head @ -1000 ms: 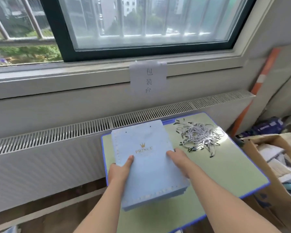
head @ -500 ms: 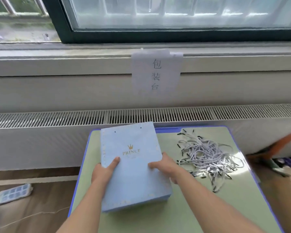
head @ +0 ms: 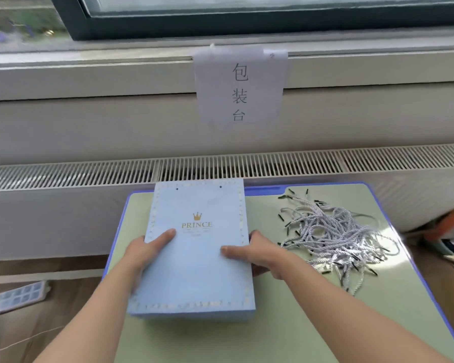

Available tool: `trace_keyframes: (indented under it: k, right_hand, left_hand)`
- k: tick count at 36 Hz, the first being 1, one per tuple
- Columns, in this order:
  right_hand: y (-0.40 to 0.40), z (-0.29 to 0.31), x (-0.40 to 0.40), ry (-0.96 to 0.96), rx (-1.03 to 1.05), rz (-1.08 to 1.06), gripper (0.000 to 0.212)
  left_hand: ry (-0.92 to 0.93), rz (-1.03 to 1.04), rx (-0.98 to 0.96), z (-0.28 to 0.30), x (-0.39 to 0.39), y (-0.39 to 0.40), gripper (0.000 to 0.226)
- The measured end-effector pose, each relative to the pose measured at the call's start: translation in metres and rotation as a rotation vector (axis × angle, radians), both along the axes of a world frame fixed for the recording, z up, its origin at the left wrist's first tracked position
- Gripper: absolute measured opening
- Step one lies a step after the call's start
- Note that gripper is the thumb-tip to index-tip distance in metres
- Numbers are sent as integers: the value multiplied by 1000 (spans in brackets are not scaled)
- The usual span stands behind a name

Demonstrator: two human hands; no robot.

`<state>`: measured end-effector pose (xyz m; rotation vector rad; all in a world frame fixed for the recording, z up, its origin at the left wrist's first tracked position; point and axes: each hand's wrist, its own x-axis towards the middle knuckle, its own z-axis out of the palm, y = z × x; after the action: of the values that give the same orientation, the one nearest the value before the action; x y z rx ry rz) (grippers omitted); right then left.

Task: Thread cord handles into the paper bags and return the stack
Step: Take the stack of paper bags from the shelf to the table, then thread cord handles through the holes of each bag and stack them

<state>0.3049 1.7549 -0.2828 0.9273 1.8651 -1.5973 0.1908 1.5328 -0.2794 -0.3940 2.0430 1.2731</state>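
The stack [head: 194, 247] of flat light-blue paper bags lies on the left half of the green desk [head: 286, 331], its long axis running from the person toward the window wall, tilted slightly so the far end leans right. The top bag faces up, with a gold crown and the word PRINCE reading upright to the person, so the bag's mouth end, marked by two small punched holes, points away toward the radiator grille [head: 220, 167]. The far edge of the stack reaches the desk's back edge; the near edge shows the thickness of many bags.

The left hand [head: 144, 251] grips the stack's left side, thumb laid on the top bag and the fingers hidden under or behind the edge. The right hand [head: 257, 254] grips the right side likewise, thumb flat on top, fingers curled down along the edge.

A loose heap of white twisted cords [head: 330, 237] with dark tips lies on the right half of the desk, just beside the right hand but apart from the stack. A paper sign [head: 240, 85] with three printed characters hangs from the sill above. On the floor at left lies a pale ice tray [head: 20, 296].
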Motion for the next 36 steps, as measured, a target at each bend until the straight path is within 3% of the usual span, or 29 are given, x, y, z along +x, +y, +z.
trace_keyframes:
  k: [3,10,14,17,20,23,27,32,36]
  right_hand:
    - [3,7,-3,3,11,1,60]
    - [15,-7,3,91,66,131,53]
    - [16,-18,10,146,22,212,59]
    - [10,-24,17,154,14,260,64]
    - [-3,-27,29,160,7,272,67]
    - [-24,-31,50,181,-34,248,68]
    - [-58,-36,77,204,-68,202,66]
    - [-83,-35,95,253,-53,190,74]
    - [-87,-28,103,234,38,253,69]
  left_hand:
    - [-4,-53,8,-3,-1,-2,49]
    - [168,-310,-5,-13,-3,-16,43]
    - [244,-438,-9,-15,-2,-24,67]
    - [286,-509,-12,-14,6,-32,62]
    - [303,-585,-47,-16,10,-45,93]
    - [262,-574,-85,-16,20,-63,85]
    - [258,-606,-176,-9,32,-93,104]
    - [243,-607,-201,2,59,-109,113]
    - [235,-624,-214,3,79,-115,115]
